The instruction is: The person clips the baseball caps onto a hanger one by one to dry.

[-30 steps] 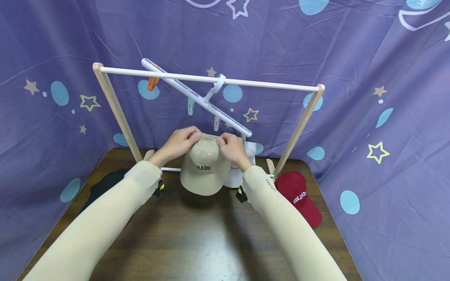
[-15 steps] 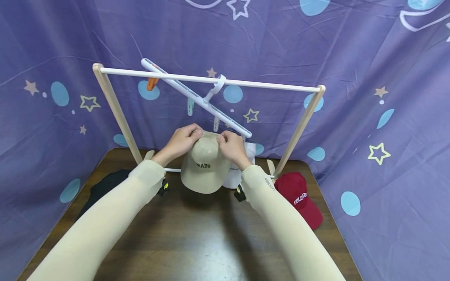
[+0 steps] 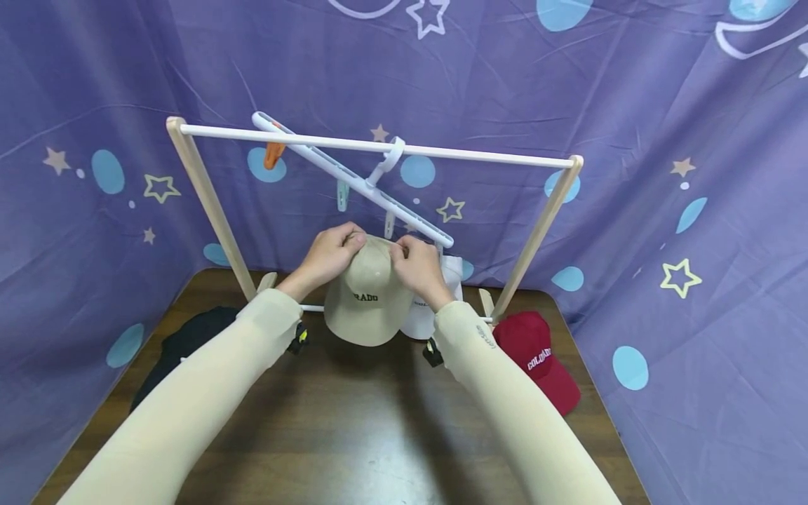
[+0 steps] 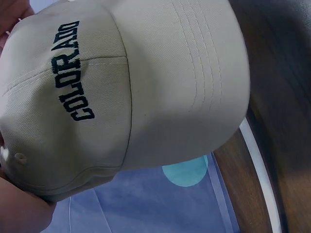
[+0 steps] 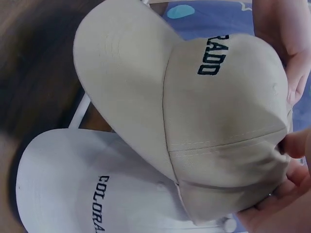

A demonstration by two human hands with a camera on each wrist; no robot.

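Gripping the beige cap [image 3: 369,315] with both hands, you are holding it in the air near the far edge of the table [image 3: 353,428], just below the hanger [image 3: 371,188], its brim pointing down and its dark COLORADO lettering facing you. Your left hand [image 3: 330,255] is pinching the upper end of the cap on its left side, thumb and fingers closed on the fabric; your right hand [image 3: 418,265] is pinching the same end on the right, fingers curled in and gripping the cloth. Behind the beige cap and your right hand, a white cap [image 3: 418,324] with similar lettering is hanging under the right end of the hanger; the beige brim is overlapping it in the right wrist view, and whether they are touching you cannot tell. The hanger is slanting from its hook on the white rail [image 3: 480,156] of a rack [image 3: 537,238], which is standing along the far edge, and it is bearing an orange clip [image 3: 273,156], a pale green clip [image 3: 342,196] and a grey clip [image 3: 388,225]. Farther out, a red cap [image 3: 530,344] is lying by the right edge, and a dark item [image 3: 189,337] is lying by the left edge, partly hidden behind your left sleeve [image 3: 208,393]. A purple curtain [image 3: 726,337] is surrounding the far and side edges
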